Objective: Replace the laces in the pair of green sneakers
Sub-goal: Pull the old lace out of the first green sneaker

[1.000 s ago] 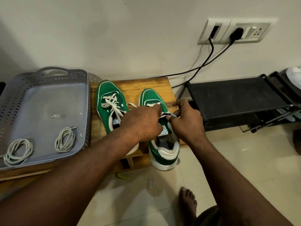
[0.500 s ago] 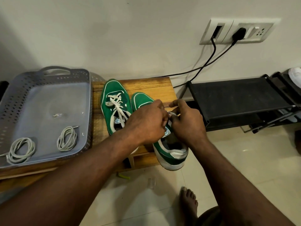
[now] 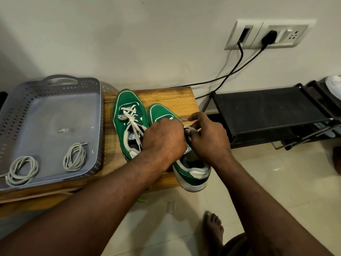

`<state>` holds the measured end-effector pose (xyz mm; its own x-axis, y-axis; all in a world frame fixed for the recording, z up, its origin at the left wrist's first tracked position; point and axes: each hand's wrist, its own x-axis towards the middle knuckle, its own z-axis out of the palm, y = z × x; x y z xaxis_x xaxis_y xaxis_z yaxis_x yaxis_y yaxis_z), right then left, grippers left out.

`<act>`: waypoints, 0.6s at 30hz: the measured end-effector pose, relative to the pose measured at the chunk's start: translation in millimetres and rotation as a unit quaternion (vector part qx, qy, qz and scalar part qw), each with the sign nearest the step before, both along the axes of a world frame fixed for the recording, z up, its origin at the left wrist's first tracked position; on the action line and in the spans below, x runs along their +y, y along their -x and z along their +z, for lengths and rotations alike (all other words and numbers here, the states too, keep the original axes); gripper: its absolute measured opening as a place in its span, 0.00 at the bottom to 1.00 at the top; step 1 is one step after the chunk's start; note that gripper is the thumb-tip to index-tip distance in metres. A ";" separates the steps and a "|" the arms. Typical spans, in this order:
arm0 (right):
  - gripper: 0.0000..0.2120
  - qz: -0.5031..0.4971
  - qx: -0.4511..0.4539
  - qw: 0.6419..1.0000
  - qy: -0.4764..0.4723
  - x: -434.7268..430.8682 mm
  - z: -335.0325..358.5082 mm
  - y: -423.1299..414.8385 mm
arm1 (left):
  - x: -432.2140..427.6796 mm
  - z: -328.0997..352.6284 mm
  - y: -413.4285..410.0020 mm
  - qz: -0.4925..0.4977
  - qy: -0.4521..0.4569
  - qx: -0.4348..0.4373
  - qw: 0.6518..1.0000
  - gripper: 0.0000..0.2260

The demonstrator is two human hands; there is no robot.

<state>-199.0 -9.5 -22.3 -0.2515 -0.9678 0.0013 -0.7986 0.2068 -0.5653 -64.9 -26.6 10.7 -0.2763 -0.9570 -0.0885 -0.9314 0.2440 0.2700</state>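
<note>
Pressed together over the sneaker [image 3: 160, 111] lying toe-away, heel toward the wrists: right hand [image 3: 208, 139] pinching its tongue [image 3: 190, 128], left hand [image 3: 164, 137] curled, hold hidden.

The left hand [image 3: 164, 137] and right hand [image 3: 208, 139] grip one green sneaker [image 3: 191, 174] overhanging the wooden bench [image 3: 166, 97]. The other sneaker [image 3: 127, 108], laced white, lies just beside it. Two coiled laces [image 3: 74, 157] lie in the grey tray [image 3: 55, 115].

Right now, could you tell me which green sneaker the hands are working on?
The right-hand sneaker, nearer the black rack, heel past the bench edge; the left-hand sneaker, beside the tray, shows white laces.
</note>
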 end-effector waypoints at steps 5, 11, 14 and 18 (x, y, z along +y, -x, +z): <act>0.17 -0.008 -0.002 1.000 -0.003 -0.7 -4.6 0.1 | -4.0 -1.8 -0.7 -0.039 -0.041 0.018 0.998 0.07; 0.16 -0.062 0.009 0.998 -0.026 -3.6 -3.8 9.9 | -23.3 19.6 -16.7 -0.014 -0.197 0.326 0.924 0.07; 0.15 -0.079 0.005 0.996 -0.030 -3.2 -2.6 15.6 | -30.3 20.2 -32.2 0.030 -0.250 0.479 0.841 0.13; 0.16 -0.066 0.006 0.997 -0.032 -2.7 -2.5 12.0 | -34.9 12.6 -29.2 0.027 -0.161 0.293 0.942 0.19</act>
<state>-211.0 -12.2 -24.7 -0.3769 -0.9246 -0.0558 -0.7686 0.3458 -0.5382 -35.7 -61.5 23.2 -0.3201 -0.9205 -0.2242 -0.6080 0.0181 0.7938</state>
